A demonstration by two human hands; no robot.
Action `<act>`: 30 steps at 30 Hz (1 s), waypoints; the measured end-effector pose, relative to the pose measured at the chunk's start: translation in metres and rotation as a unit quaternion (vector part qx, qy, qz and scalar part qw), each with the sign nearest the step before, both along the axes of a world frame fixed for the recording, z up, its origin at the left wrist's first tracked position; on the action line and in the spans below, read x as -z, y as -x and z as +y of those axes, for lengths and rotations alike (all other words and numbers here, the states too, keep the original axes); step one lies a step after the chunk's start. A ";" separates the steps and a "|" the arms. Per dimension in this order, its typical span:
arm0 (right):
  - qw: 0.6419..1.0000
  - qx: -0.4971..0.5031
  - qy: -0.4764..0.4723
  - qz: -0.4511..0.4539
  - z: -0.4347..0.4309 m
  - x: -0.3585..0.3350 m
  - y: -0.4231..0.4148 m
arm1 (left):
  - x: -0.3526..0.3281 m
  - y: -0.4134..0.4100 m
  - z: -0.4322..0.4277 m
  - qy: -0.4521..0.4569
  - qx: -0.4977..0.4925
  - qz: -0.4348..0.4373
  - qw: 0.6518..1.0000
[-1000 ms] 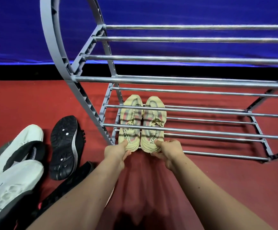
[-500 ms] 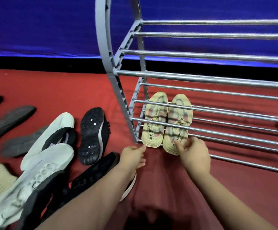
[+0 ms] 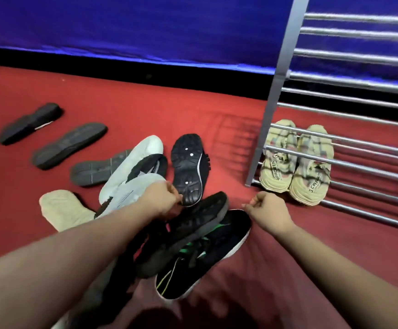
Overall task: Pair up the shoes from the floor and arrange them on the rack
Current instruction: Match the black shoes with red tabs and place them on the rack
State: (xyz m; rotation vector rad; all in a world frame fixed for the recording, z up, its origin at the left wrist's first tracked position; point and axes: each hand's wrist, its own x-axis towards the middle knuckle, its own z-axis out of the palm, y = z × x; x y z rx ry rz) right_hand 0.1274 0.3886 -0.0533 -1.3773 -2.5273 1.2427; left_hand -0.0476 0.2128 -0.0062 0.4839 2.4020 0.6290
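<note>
A beige pair of shoes [image 3: 295, 162] stands side by side on the lowest bars of the grey metal rack [image 3: 274, 91], at its left end. On the red floor left of the rack lies a heap of loose shoes. My left hand [image 3: 162, 198] reaches over the heap with loosely curled fingers, its fingertips at the heel of a black shoe lying sole up [image 3: 187, 167]. My right hand [image 3: 268, 208] hovers loosely curled over the floor and holds nothing; it sits between the rack's corner and a black shoe with green accents [image 3: 207, 260].
White shoes [image 3: 131, 169] lie under my left forearm, with a dark shoe [image 3: 193, 224] across the heap. Three dark shoes lie sole up further left [image 3: 69, 144]. A single beige shoe [image 3: 60, 207] lies beside the heap. A blue wall runs behind.
Both hands have let go of the beige pair and pulled back from the rack. My view has swung left to the heap, and my left hand has moved to the upturned black shoe.
</note>
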 end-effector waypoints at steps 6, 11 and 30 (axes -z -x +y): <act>0.983 0.056 0.127 -0.121 -0.042 0.015 0.002 | 0.002 0.030 -0.043 0.138 0.195 0.086 0.967; 0.943 0.190 0.254 -0.102 -0.072 0.034 -0.006 | 0.021 0.027 -0.055 0.119 0.291 0.145 0.938; 0.934 0.298 0.197 -0.013 -0.030 0.020 -0.029 | 0.028 -0.023 -0.076 0.035 0.424 0.162 0.890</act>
